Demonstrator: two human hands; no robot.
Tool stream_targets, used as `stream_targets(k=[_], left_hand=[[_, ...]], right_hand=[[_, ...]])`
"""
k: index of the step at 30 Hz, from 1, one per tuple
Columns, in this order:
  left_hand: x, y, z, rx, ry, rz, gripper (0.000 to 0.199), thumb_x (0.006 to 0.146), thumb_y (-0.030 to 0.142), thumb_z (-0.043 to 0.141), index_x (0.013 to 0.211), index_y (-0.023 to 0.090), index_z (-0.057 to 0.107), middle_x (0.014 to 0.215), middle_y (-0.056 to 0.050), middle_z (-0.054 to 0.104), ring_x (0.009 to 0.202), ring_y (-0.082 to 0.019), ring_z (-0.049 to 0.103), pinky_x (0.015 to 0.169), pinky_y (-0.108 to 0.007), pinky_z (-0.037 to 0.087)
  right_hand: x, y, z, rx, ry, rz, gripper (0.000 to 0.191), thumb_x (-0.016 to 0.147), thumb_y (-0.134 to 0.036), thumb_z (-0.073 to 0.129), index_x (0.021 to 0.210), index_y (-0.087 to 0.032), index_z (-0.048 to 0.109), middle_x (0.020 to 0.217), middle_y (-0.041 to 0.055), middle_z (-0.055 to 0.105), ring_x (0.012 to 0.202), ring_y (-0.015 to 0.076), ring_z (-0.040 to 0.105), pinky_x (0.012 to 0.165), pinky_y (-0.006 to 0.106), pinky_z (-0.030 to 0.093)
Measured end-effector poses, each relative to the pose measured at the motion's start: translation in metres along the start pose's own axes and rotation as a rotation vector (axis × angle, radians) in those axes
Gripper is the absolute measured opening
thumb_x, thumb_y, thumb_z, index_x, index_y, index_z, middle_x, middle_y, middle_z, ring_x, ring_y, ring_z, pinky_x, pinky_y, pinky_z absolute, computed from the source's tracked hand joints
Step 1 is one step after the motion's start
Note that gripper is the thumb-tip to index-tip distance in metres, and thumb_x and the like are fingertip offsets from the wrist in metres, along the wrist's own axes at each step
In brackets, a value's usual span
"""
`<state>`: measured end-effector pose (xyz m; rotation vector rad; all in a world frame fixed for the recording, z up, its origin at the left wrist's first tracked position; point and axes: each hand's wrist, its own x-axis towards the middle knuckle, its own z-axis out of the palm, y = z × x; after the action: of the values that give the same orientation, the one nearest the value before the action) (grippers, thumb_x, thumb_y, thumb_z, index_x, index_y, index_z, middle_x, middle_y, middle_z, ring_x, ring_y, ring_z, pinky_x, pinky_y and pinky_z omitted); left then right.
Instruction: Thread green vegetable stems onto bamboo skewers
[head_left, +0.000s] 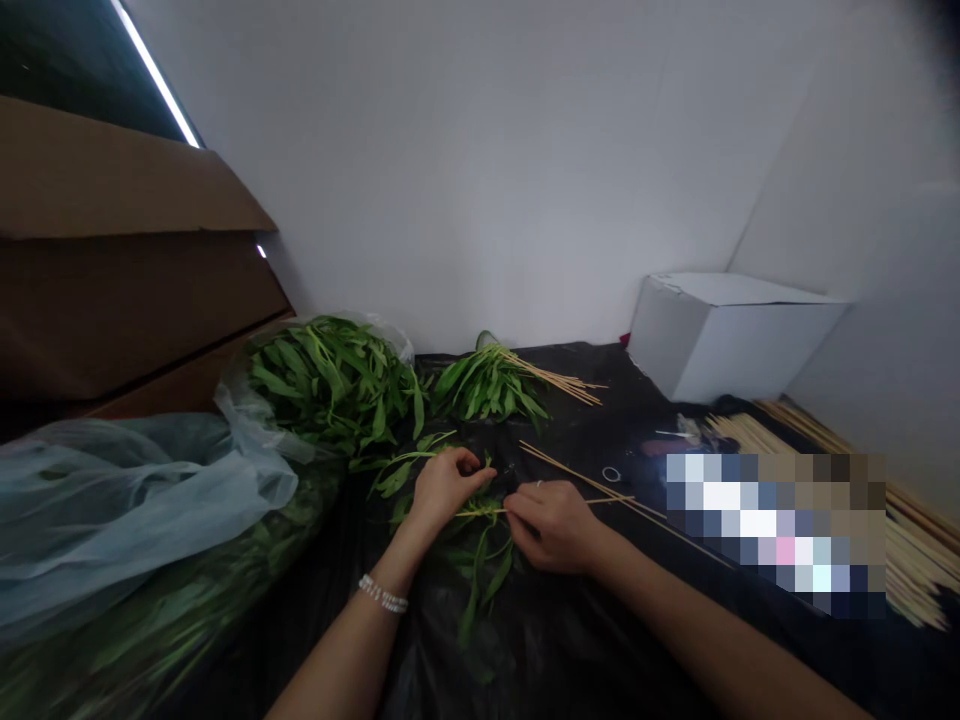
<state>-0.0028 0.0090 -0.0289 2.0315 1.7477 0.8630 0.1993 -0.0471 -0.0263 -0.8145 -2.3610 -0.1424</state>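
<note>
My right hand [551, 525] is closed on a thin wooden stick [609, 500], whose end sticks out to the right of the fist. Left of that hand, green stems and leaves [480, 580] lie along the stick and hang down over the black sheet. My left hand [450, 485], a beaded bracelet at its wrist, is just above the stems with thumb and index finger curled toward each other; whether anything is between them is too small to tell. Behind the hands lies a leafy bundle [491, 385] with several sticks [562, 378] pointing right.
Leafy greens [337, 375] fill a clear plastic bag [150, 480] on the left. Loose sticks [570, 468] and a small ring [611, 474] lie on the black sheet [585, 425]. A white box [757, 345] and many sticks [795, 440] are at the right. A cardboard box [127, 190] stands back left.
</note>
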Motion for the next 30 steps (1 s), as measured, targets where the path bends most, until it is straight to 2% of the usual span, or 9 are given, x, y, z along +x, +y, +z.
stream_targets(k=[3, 5, 7, 10, 13, 17, 23, 28, 30], left_hand=[[-0.001, -0.002, 0.003, 0.041, -0.016, 0.029, 0.025, 0.064, 0.045, 0.076, 0.073, 0.022, 0.072, 0.079, -0.004, 0.069, 0.072, -0.019, 0.060, 0.063, -0.027, 0.038], [-0.001, -0.003, 0.004, 0.013, -0.029, 0.034, 0.013, 0.067, 0.034, 0.073, 0.071, 0.022, 0.072, 0.077, -0.003, 0.068, 0.070, -0.017, 0.059, 0.064, -0.026, 0.038], [0.001, -0.004, 0.002, -0.076, -0.024, 0.020, 0.010, 0.069, 0.030, 0.069, 0.070, 0.021, 0.071, 0.072, -0.001, 0.067, 0.064, -0.015, 0.056, 0.061, -0.026, 0.038], [0.006, -0.003, -0.007, -0.365, 0.027, -0.017, 0.017, 0.068, 0.035, 0.068, 0.072, 0.018, 0.069, 0.065, 0.000, 0.066, 0.059, -0.014, 0.055, 0.060, -0.025, 0.041], [0.008, 0.003, -0.019, -0.668, 0.066, -0.077, 0.025, 0.064, 0.038, 0.072, 0.077, 0.017, 0.069, 0.069, -0.002, 0.069, 0.064, -0.015, 0.060, 0.064, -0.025, 0.045], [0.005, 0.010, -0.027, -0.855, 0.044, -0.151, 0.037, 0.061, 0.042, 0.078, 0.086, 0.016, 0.073, 0.081, -0.004, 0.073, 0.071, -0.016, 0.064, 0.068, -0.026, 0.048], [0.003, 0.012, -0.025, -0.842, 0.057, -0.169, 0.040, 0.062, 0.050, 0.079, 0.083, 0.016, 0.076, 0.074, -0.003, 0.072, 0.068, -0.016, 0.062, 0.066, -0.026, 0.049], [0.003, 0.015, -0.026, -0.808, 0.082, -0.138, 0.041, 0.059, 0.049, 0.081, 0.084, 0.017, 0.078, 0.093, -0.006, 0.076, 0.089, -0.024, 0.067, 0.087, -0.035, 0.050], [0.002, 0.016, -0.026, -0.808, 0.081, -0.132, 0.043, 0.058, 0.047, 0.082, 0.088, 0.017, 0.078, 0.097, -0.008, 0.076, 0.094, -0.026, 0.067, 0.090, -0.038, 0.050]], right_hand=[[0.000, 0.000, 0.001, -0.011, 0.001, -0.003, 0.015, 0.085, -0.017, 0.048, 0.076, -0.019, 0.059, 0.066, 0.0005, 0.058, 0.059, 0.0128, 0.049, 0.058, 0.028, 0.030], [0.000, 0.001, 0.001, -0.015, 0.001, 0.002, 0.015, 0.085, -0.017, 0.048, 0.075, -0.019, 0.059, 0.065, 0.0004, 0.057, 0.058, 0.0126, 0.050, 0.058, 0.027, 0.031], [0.000, 0.002, 0.000, -0.020, 0.004, 0.018, 0.016, 0.086, -0.017, 0.047, 0.076, -0.019, 0.060, 0.065, 0.0005, 0.058, 0.059, 0.0126, 0.050, 0.058, 0.027, 0.032], [-0.001, 0.005, 0.001, -0.014, 0.016, 0.074, 0.018, 0.090, -0.019, 0.046, 0.080, -0.019, 0.061, 0.068, 0.0014, 0.060, 0.062, 0.0130, 0.054, 0.061, 0.026, 0.036], [-0.001, 0.010, 0.004, -0.010, 0.063, 0.166, 0.022, 0.096, -0.020, 0.041, 0.092, -0.018, 0.064, 0.075, 0.0034, 0.065, 0.068, 0.0140, 0.060, 0.064, 0.025, 0.040], [-0.002, 0.016, 0.008, -0.020, 0.113, 0.251, 0.025, 0.098, -0.023, 0.040, 0.102, -0.019, 0.064, 0.082, 0.0056, 0.069, 0.074, 0.0156, 0.064, 0.067, 0.025, 0.045], [-0.001, 0.016, 0.007, -0.012, 0.113, 0.282, 0.026, 0.099, -0.024, 0.039, 0.102, -0.019, 0.065, 0.086, 0.0063, 0.070, 0.078, 0.0164, 0.066, 0.071, 0.026, 0.047], [0.000, 0.015, 0.007, -0.017, 0.129, 0.291, 0.026, 0.099, -0.024, 0.040, 0.102, -0.019, 0.065, 0.086, 0.0064, 0.071, 0.080, 0.0166, 0.066, 0.072, 0.026, 0.047], [-0.001, 0.016, 0.008, -0.023, 0.138, 0.292, 0.026, 0.099, -0.024, 0.040, 0.103, -0.019, 0.065, 0.086, 0.0064, 0.071, 0.079, 0.0166, 0.066, 0.072, 0.026, 0.047]])
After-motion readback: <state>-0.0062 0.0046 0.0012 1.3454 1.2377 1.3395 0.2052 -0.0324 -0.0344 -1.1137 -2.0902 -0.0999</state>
